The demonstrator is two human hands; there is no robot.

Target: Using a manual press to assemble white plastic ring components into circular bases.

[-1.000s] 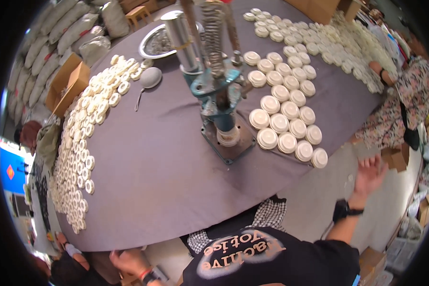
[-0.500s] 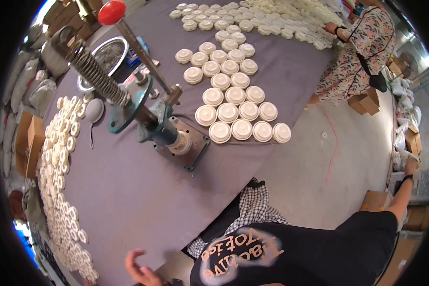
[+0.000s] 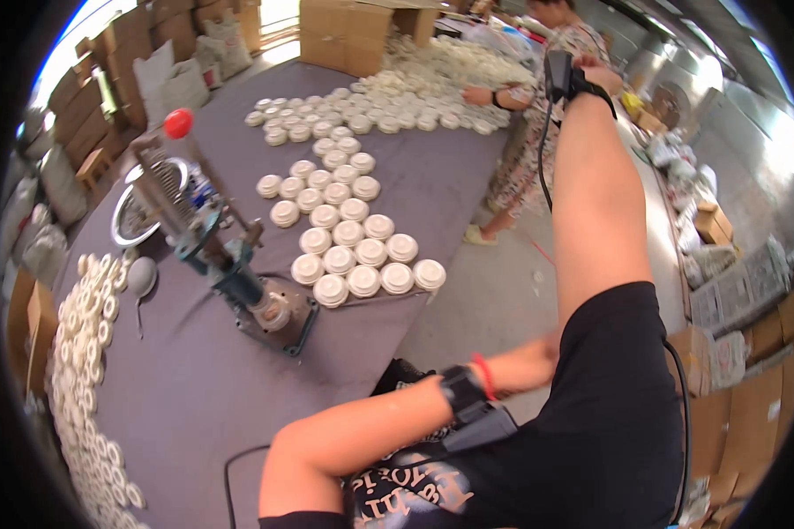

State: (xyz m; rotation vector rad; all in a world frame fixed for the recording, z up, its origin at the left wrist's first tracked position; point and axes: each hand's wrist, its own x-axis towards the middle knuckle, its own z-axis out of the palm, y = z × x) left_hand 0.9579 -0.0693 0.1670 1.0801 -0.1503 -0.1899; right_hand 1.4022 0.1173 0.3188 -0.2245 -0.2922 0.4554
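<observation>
While neither hand is at the press (image 3: pixel 238 282), the moment looks like a pause away from the table (image 3: pixel 194 397) rather than a step of handling. The caps (image 3: pixel 348 234) stand in staggered rows on the cloth, to the left of both hands and apart from them; the press is farther left, with the pale rings (image 3: pixel 88 361) beyond it. For either hand to get at the caps would call for a reach leftward over the table's edge. The right arm (image 3: pixel 595 203) stretches forward and up, its hand (image 3: pixel 598 75) the farther one, a black device (image 3: pixel 558 75) at the wrist; the fingers seem bent, but whether they hold anything cannot be told. The left forearm (image 3: pixel 375 419) crosses the body, and the left hand (image 3: pixel 529 363) passes behind the right arm, which hides its fingers, so its opening and any hold cannot be told. A co-worker's hand (image 3: pixel 478 94) rests by the farther caps, left of the right hand.
</observation>
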